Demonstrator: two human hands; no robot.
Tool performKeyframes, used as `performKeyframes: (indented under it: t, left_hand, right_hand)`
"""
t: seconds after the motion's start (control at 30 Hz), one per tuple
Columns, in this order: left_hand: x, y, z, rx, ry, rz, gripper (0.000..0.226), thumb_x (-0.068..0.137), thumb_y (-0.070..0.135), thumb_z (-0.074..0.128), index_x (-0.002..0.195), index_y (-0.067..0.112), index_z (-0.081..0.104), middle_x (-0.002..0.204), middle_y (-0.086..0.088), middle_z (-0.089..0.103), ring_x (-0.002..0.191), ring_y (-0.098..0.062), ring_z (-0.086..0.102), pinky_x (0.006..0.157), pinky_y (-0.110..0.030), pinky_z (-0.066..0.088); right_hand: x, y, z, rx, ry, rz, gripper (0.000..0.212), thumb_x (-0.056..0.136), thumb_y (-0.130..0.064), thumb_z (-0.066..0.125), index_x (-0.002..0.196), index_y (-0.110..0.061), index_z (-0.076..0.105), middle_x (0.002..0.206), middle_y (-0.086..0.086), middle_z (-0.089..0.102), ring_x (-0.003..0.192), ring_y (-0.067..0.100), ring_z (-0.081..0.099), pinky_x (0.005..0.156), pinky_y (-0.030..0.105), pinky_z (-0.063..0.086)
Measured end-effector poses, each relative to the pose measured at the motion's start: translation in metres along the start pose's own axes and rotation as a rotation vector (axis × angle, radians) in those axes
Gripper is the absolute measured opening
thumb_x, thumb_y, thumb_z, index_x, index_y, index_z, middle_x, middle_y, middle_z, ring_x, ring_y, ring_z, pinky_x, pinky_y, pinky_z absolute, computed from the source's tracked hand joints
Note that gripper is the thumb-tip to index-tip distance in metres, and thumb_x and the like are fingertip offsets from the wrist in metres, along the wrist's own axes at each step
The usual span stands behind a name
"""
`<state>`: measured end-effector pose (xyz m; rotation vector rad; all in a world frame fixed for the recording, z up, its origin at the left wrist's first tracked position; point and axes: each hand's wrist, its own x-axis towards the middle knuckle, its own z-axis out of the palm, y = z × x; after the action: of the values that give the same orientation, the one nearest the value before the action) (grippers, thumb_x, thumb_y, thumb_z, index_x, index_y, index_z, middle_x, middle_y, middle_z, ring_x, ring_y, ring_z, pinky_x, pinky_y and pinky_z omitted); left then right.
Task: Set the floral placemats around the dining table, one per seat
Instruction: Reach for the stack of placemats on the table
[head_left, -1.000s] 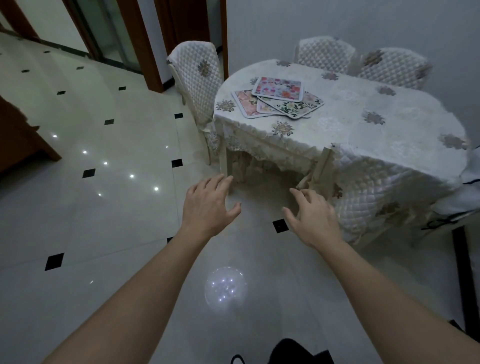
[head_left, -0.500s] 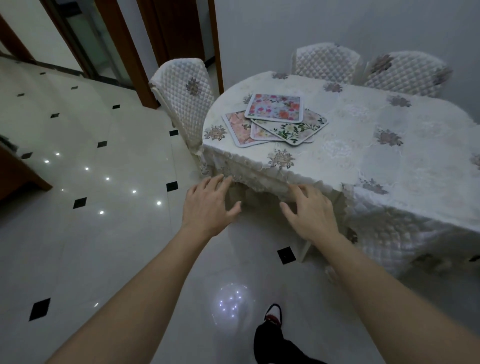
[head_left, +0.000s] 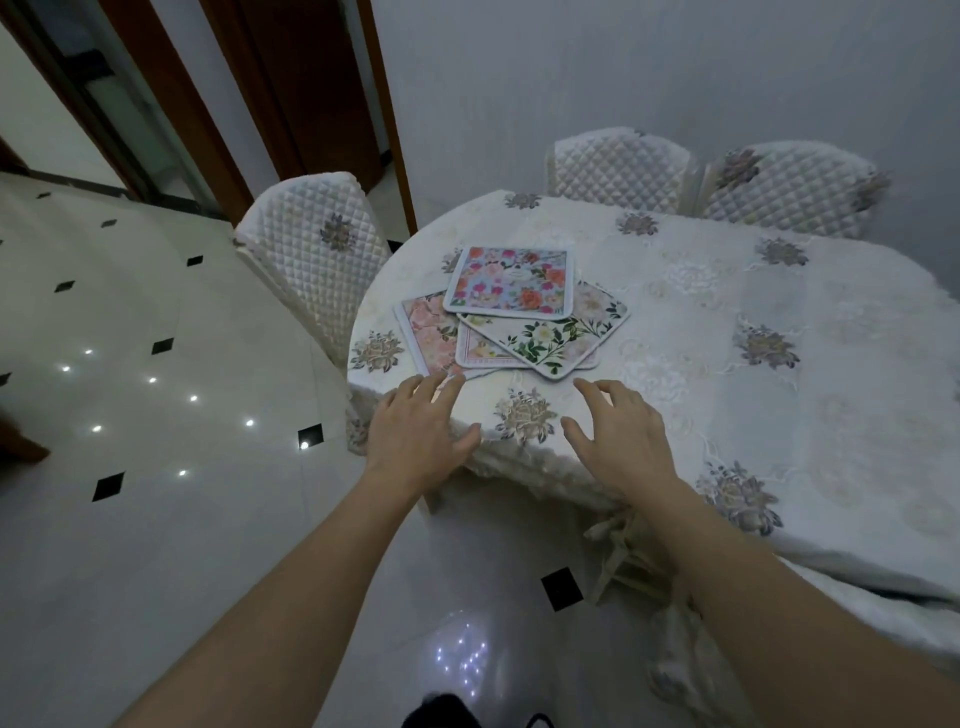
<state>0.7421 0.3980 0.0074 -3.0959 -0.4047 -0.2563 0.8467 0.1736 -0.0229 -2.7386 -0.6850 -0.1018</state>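
Note:
Several floral placemats lie in a loose overlapping pile near the left end of the dining table (head_left: 769, 374). The top mat (head_left: 511, 280) has pink and orange flowers on blue. Below it lie a white mat with green leaves (head_left: 556, 338) and a pink mat (head_left: 428, 332). My left hand (head_left: 415, 431) hovers over the table's near edge, fingers apart, fingertips just short of the pink mat. My right hand (head_left: 618, 436) is spread above the cloth just below the pile. Neither hand holds anything.
A white embroidered cloth covers the table. One quilted chair (head_left: 317, 260) stands at the left end, two more (head_left: 618, 166) (head_left: 789, 187) against the far wall. A fourth chair (head_left: 628, 556) is tucked under the near side. Glossy tiled floor (head_left: 156, 415) spreads to the left.
I have moved closer to the table. Both hands went forward from over the floor to above the table's near edge, close to the pile of mats.

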Motion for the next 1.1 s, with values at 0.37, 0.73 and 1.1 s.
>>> performKeyframes:
  t: [0.37,0.73,1.1]
  left_hand:
    - [0.129,-0.015,0.046,-0.068,-0.017,0.064,0.066,0.086,0.058,0.05,0.143,0.025,0.044,0.145,-0.001,0.051,0.134,-0.025,0.044,0.106,-0.046,0.039]
    - [0.327,-0.071,0.103,-0.18,-0.113,0.147,0.065,0.088,0.057,0.046,0.144,0.024,0.044,0.147,-0.001,0.049,0.133,-0.025,0.044,0.108,-0.046,0.039]
    - [0.453,-0.109,0.168,-0.277,-0.251,0.032,0.063,0.093,0.058,0.044,0.146,0.024,0.038,0.149,-0.002,0.045,0.128,-0.026,0.047,0.099,-0.043,0.046]
  right_hand:
    - [0.106,0.029,0.028,-0.017,-0.02,0.106,0.053,0.094,-0.048,0.048,0.142,-0.025,0.045,0.139,0.006,0.051,0.127,0.027,0.047,0.103,0.047,0.038]
    - [0.278,0.03,0.055,-0.086,-0.015,0.244,0.054,0.091,-0.047,0.053,0.138,-0.021,0.048,0.133,0.009,0.056,0.12,0.029,0.053,0.098,0.046,0.044]
    - [0.39,0.043,0.095,-0.044,-0.103,0.41,0.058,0.094,-0.047,0.049,0.146,-0.023,0.038,0.142,0.006,0.048,0.127,0.026,0.048,0.102,0.045,0.041]
